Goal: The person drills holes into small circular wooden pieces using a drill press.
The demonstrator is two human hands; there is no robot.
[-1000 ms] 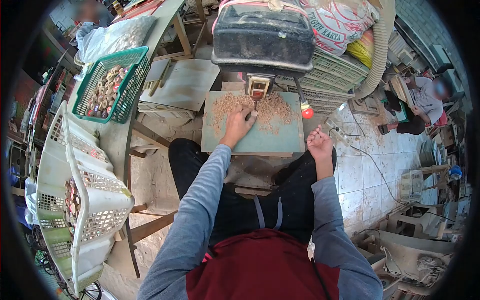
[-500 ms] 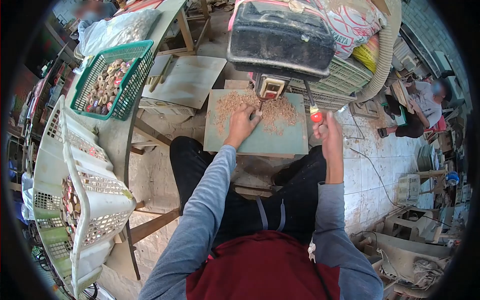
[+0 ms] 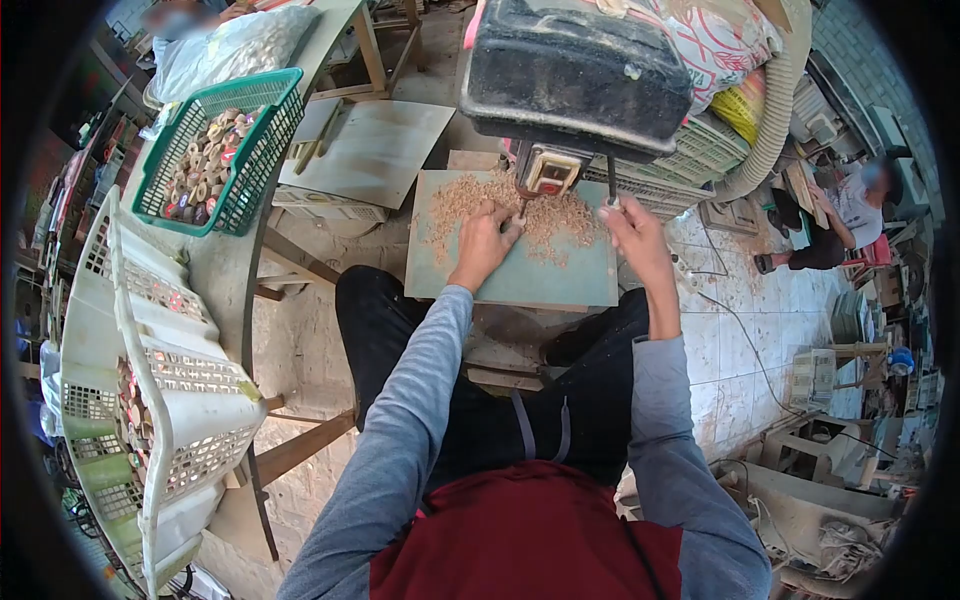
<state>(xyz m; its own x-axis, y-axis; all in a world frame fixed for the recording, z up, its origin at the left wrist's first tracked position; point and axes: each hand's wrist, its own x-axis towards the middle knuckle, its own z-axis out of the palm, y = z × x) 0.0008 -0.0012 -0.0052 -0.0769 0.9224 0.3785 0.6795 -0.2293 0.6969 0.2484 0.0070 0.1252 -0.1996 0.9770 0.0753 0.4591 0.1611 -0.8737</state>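
Observation:
A drill press with a dusty black housing (image 3: 575, 80) stands over a green board (image 3: 450, 277) strewn with wood shavings (image 3: 560, 225). My left hand (image 3: 484, 245) rests on the board, its thumb and fingers closed on a small wooden piece (image 3: 518, 219) directly under the drill bit. Off the board's right edge, my right hand (image 3: 640, 238) is wrapped round the end of the press's dark lever (image 3: 612, 175). The red knob is not visible now.
At the left, a green basket (image 3: 255, 150) of small round wooden pieces and a white crate (image 3: 150, 400) stand by a table edge. Sacks (image 3: 720, 45) and a hose (image 3: 765, 130) lie behind the press. A seated person (image 3: 850, 205) is at the right.
My right hand has moved up and slightly left and closed round the lever end, where the red knob showed before. My left hand stays under the bit. The view has shifted slightly.

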